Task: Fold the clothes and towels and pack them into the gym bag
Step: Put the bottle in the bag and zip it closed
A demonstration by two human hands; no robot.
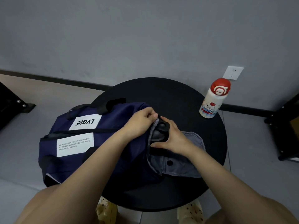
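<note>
The fingers (153, 114) of the left hand (142, 117) pinch the edge of the gym bag (84, 143) and hold its end pocket open. The right hand (171, 136) curls around a black thing (159, 132) and pushes it in. I cannot tell what that thing is. This looks like the packing step. Next, the gray flap (182, 165) may need closing. The bag lies on its side on the round table (186, 101), long way running left to right, open end pointing right. A water bottle (212, 99) stands near the far edge.
</note>
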